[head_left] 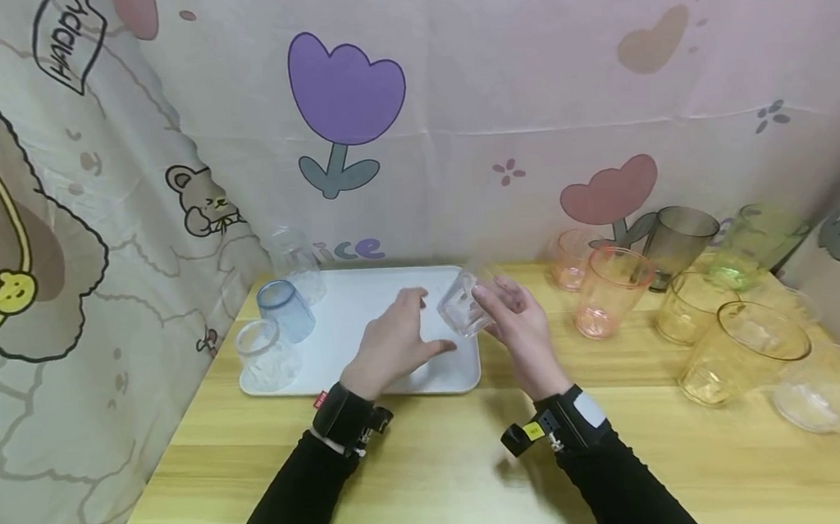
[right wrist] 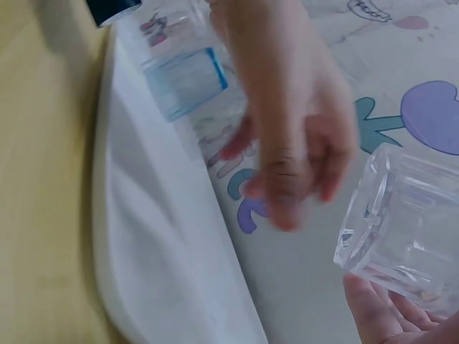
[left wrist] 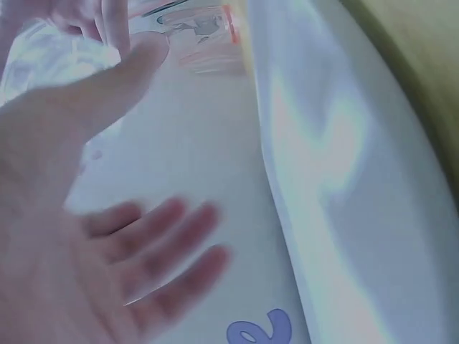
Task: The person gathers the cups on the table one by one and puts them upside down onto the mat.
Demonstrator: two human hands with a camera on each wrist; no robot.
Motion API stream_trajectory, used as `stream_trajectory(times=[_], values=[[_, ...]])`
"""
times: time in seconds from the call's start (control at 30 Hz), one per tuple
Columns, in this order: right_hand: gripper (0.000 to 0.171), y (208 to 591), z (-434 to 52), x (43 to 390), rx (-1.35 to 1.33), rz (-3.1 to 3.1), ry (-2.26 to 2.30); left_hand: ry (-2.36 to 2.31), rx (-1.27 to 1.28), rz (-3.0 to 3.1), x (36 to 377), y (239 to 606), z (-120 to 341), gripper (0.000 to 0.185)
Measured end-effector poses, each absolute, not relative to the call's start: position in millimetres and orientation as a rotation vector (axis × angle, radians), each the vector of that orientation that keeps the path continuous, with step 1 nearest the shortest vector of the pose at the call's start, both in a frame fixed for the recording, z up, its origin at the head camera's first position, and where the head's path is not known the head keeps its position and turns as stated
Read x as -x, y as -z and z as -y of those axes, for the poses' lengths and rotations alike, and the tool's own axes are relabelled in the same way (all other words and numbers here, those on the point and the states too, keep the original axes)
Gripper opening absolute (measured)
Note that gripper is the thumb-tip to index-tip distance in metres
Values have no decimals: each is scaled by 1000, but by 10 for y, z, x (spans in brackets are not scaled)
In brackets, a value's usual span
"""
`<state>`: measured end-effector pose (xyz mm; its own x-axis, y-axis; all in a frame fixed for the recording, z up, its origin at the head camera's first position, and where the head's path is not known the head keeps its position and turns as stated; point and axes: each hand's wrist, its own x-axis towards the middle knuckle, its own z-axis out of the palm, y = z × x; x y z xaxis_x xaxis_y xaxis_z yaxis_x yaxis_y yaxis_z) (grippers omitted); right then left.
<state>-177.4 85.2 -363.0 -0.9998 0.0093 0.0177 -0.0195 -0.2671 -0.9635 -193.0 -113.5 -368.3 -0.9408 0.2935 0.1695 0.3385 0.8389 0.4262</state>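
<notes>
My right hand grips a clear glass, held tilted above the right end of a white tray. In the right wrist view the thick base of that clear glass faces my left hand. My left hand is over the tray, thumb and fingers spread apart, a short gap from the glass and holding nothing. At the tray's left end stand a blue glass, a clear glass in front of it and another clear glass behind.
To the right on the wooden table stand several coloured glasses: orange, grey, green and yellow. A clear glass is at the far right. A printed curtain hangs behind the table.
</notes>
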Motion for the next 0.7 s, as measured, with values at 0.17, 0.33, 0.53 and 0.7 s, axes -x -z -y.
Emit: stream_trajectory(times=[0.17,0.33,0.53,0.7], values=[[54,3621,-835,1785,-1,1807,-2551,718,585,2594,1919,3669,1077,96],[23,3594,-803,1767,-16,1679,-2674,677,770,2350,1927,3680,1042,97],[39,3527,-727,1770,-106,1651,-2817,674,893,2159,1943,3657,1027,89],[49,3545,-754,1800,-111,1641,-2862,680,924,2124,1951,3653,1000,89]])
